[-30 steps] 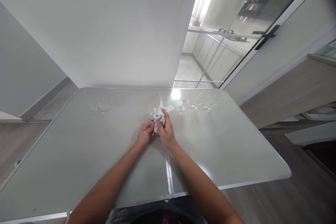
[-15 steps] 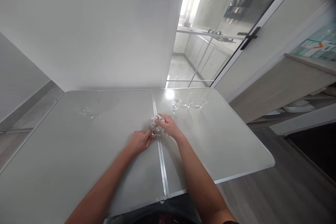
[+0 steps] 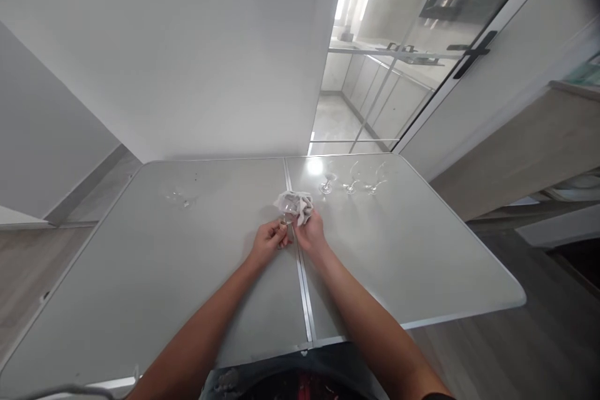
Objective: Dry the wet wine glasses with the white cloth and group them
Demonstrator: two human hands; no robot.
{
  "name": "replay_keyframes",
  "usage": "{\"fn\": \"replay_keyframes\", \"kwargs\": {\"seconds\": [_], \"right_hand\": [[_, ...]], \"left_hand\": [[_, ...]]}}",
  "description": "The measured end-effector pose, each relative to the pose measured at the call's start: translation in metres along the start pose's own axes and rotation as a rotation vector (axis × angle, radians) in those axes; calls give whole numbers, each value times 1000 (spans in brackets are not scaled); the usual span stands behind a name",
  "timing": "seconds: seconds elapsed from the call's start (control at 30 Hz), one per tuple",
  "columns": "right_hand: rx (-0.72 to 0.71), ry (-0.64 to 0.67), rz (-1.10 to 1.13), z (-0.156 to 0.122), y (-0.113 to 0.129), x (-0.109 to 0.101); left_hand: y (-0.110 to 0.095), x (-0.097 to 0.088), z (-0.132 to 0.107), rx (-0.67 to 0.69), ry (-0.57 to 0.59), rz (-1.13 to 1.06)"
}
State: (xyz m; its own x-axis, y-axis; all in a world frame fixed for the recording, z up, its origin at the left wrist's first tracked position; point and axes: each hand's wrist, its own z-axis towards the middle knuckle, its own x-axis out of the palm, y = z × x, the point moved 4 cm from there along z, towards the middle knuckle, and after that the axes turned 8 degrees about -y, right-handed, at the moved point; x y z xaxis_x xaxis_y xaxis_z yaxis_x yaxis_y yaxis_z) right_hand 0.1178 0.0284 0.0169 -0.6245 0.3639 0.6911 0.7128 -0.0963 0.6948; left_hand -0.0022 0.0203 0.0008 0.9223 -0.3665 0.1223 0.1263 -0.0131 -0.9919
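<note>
My left hand point(image 3: 270, 239) pinches the stem of a clear wine glass point(image 3: 289, 205) near the middle of the table. A crumpled white cloth point(image 3: 304, 205) wraps the glass's bowl from behind and on the right. Under that cloth is my right hand point(image 3: 310, 231), its fingers closed on the cloth and partly hidden by it. The glass is tilted, bowl away from me.
Three stemmed glasses stand at the back right: a near one point(image 3: 327, 184), a middle one point(image 3: 350, 182) and a right one point(image 3: 374, 181). Another clear glass point(image 3: 180, 200) lies at the back left. The pale table point(image 3: 398, 250) has a metal seam point(image 3: 304, 300); a wall rises behind.
My right hand has turned from above the glass to below the cloth, and the cloth is more spread out around the bowl. The view has shifted left.
</note>
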Motion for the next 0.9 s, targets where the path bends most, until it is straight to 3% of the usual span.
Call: {"fn": "replay_keyframes", "kwargs": {"seconds": [0.1,0.2,0.33,0.47,0.73,0.8,0.9], "right_hand": [[-152,16,-255,-14,-10,2],[-318,117,-555,-25,-13,8],[-398,207,-782,-25,-8,10],[-350,216,-743,-18,-3,4],[-205,350,-668,-18,-2,8],[-136,368,-668,-17,-1,8],[-25,386,-626,-18,-4,7]], "left_hand": [[-4,-8,3,64,-165,25],[-9,-16,3,165,-349,86],[-12,-17,2,168,-324,133],[-14,-20,-1,168,-287,265],[-11,-49,1,101,-564,365],[-11,-49,5,133,-529,302],[-14,-41,8,155,-387,56]]}}
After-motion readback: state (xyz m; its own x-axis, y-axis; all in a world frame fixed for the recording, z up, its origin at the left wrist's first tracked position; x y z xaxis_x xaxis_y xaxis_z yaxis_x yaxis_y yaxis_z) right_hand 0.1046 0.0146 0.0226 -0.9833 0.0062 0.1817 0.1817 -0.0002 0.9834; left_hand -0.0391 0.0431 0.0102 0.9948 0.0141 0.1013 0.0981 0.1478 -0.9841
